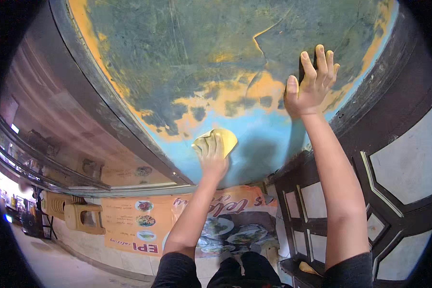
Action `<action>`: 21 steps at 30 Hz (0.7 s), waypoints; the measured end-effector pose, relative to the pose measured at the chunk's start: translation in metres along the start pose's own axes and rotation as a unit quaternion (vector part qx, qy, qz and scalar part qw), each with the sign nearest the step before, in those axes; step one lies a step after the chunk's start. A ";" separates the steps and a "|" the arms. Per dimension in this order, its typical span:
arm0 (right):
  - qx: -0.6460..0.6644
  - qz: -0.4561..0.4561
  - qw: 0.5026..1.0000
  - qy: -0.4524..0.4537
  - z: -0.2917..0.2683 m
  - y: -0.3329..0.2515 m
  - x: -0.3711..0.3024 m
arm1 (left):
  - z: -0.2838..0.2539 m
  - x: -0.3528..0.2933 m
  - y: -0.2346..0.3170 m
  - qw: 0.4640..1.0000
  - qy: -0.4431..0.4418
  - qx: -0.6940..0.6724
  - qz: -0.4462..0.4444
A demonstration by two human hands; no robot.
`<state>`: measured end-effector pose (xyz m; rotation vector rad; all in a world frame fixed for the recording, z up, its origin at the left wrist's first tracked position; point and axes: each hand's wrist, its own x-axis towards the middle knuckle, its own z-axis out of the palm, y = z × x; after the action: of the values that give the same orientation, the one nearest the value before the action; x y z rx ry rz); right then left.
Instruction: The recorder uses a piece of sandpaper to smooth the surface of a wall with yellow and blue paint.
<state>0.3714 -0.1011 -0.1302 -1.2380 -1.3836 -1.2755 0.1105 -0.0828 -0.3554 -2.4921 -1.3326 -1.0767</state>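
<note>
My left hand point(210, 153) presses a folded yellow sheet of sandpaper point(229, 141) against the lower, light-blue part of a wall point(254, 126). Its fingers lie over the sheet, whose right side sticks out past them. Higher up and to the right, my right hand point(312, 89) rests on the wall with its fingers spread, holding nothing. Around both hands the surface is patchy: dark grey-green above, orange in an uneven band, blue below. A thin crack-like line point(258, 43) runs through the dark area.
A dark frame with pale panels point(408, 158) borders the wall at right; a glossy brown panel point(77, 110) stands at left. Below lies an orange printed banner point(125, 225) with food pictures. Plastic chairs point(84, 217) are at far left, and a tan piece point(308, 269) lies low right.
</note>
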 end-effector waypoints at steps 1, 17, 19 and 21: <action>0.005 0.001 1.000 0.001 0.001 -0.001 -0.001 | 0.002 -0.002 -0.004 1.000 0.011 0.006 0.008; -0.006 -0.025 0.999 0.038 0.004 0.008 0.001 | -0.035 0.044 0.001 0.991 0.120 -0.065 -0.005; 0.000 -0.026 0.999 0.037 0.004 0.006 0.002 | -0.042 0.058 -0.003 0.979 0.191 -0.065 0.004; 0.000 -0.023 0.999 0.036 0.004 0.007 -0.001 | -0.033 0.039 -0.005 0.992 0.123 -0.039 -0.005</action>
<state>0.3787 -0.0973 -0.1301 -1.1546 -1.3677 -1.3389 0.1027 -0.0667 -0.3077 -2.3124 -1.2560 -1.4097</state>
